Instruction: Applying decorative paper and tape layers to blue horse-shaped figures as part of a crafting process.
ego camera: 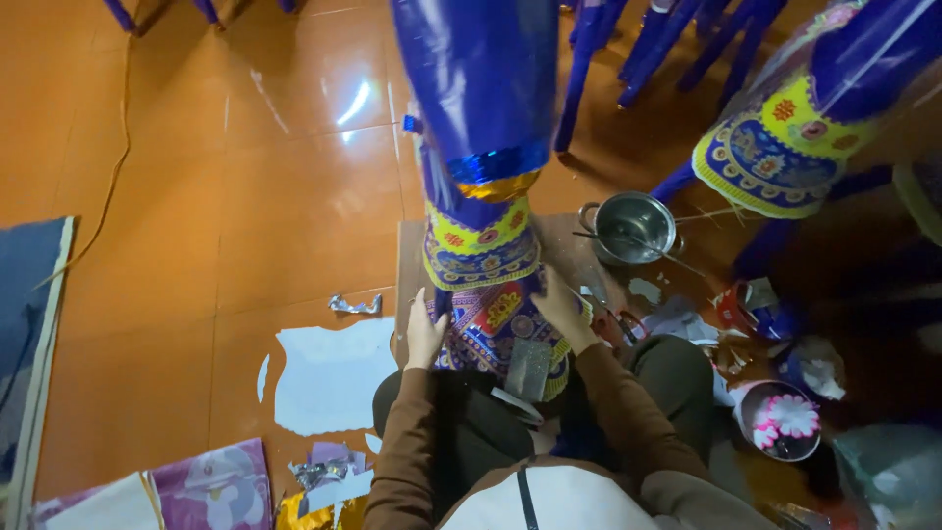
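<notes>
1. Your left hand reaches forward from a brown sleeve, palm pressed flat against the left side of the tall paper figure. Its fingers point up and lie nearly straight, gripping nothing.
2. Your right hand reaches in from the other side, wrist bent, and rests on the figure's patterned lower band. Its fingers curl lightly over the surface; you cannot tell whether they pinch anything.
3. The paper figure stands upright on the orange tiled floor between your knees, shiny blue above, with yellow, red and purple printed trim below.
4. A metal pot with a stick in it sits on the floor just right of the figure.
5. A second decorated blue figure stands further right.
6. A white paper sheet lies on the floor left of your left knee.
</notes>
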